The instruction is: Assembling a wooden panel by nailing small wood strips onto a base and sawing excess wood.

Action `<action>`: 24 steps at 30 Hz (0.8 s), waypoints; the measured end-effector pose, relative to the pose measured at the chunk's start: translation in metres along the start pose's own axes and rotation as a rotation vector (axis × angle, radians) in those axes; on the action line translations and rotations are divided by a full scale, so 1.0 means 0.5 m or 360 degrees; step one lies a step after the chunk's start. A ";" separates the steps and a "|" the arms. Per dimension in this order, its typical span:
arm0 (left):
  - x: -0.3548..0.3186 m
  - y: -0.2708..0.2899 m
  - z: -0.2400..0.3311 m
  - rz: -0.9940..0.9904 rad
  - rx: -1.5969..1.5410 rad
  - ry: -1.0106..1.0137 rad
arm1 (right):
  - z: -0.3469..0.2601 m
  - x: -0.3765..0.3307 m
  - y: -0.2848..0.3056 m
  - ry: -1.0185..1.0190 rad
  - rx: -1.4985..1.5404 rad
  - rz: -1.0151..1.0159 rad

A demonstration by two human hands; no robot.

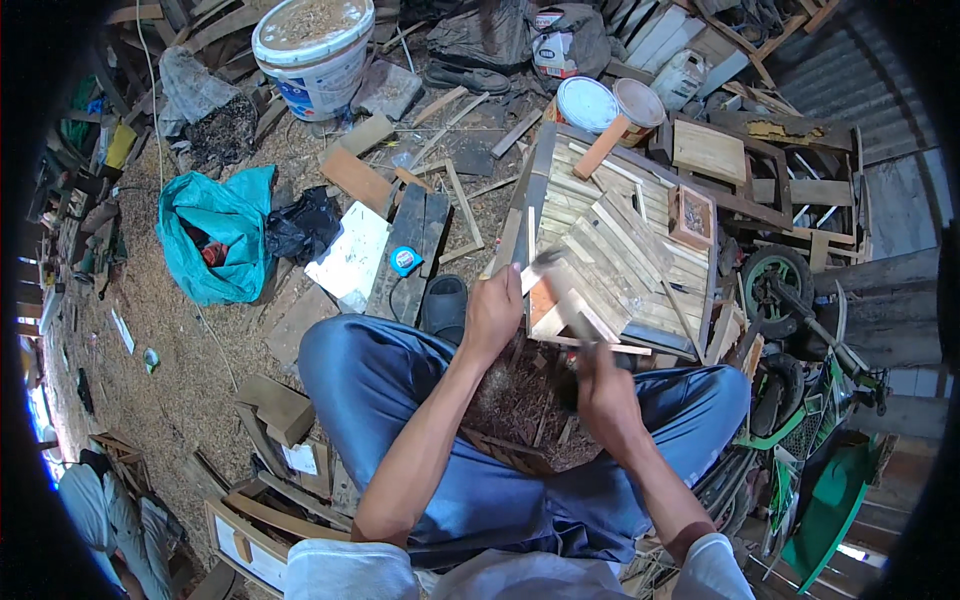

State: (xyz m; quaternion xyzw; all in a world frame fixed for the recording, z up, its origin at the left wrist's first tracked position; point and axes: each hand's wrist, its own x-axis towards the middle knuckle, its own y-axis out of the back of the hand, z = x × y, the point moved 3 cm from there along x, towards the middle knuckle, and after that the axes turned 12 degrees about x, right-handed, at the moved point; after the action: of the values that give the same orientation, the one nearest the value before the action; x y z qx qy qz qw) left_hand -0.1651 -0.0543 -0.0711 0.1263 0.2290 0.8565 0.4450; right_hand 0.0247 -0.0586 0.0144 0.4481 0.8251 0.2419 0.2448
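Note:
My left hand (494, 312) is closed around a small pale wood strip (529, 281) at the near left edge of a slatted wooden work surface (575, 235). In my right hand (608, 398) is the handle of a hammer (573, 312), smeared by motion. Its dark head lies close to the strip, beside my left fingertips; whether they touch I cannot tell. Under the hammer, short light wood pieces (566, 322) lie near an orange-brown patch on the surface. Both hands are above the gap between my bent knees.
A small wooden box (692, 217) and loose slats rest on the work surface. Left of it are a blue tape measure (404, 261), a white sheet (350, 256) and a teal sack (214, 235). A green motorbike (800, 400) stands right. Another person (110, 515) is at lower left.

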 end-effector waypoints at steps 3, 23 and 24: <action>0.007 0.001 -0.009 0.0047 0.0029 -0.0014 | 0.007 0.015 0.002 -0.0012 -0.0161 -0.0161; 0.003 -0.002 -0.007 0.0063 0.0041 -0.0035 | 0.005 0.006 -0.006 -0.0013 -0.0136 -0.0137; -0.004 -0.001 -0.011 0.0054 0.0035 -0.0030 | -0.005 0.000 -0.002 -0.0023 -0.0125 -0.0125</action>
State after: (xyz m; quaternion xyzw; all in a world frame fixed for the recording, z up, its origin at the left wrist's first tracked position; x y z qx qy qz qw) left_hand -0.1661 -0.0573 -0.0761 0.1430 0.2321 0.8601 0.4311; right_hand 0.0225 -0.0592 0.0157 0.4072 0.8301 0.2612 0.2774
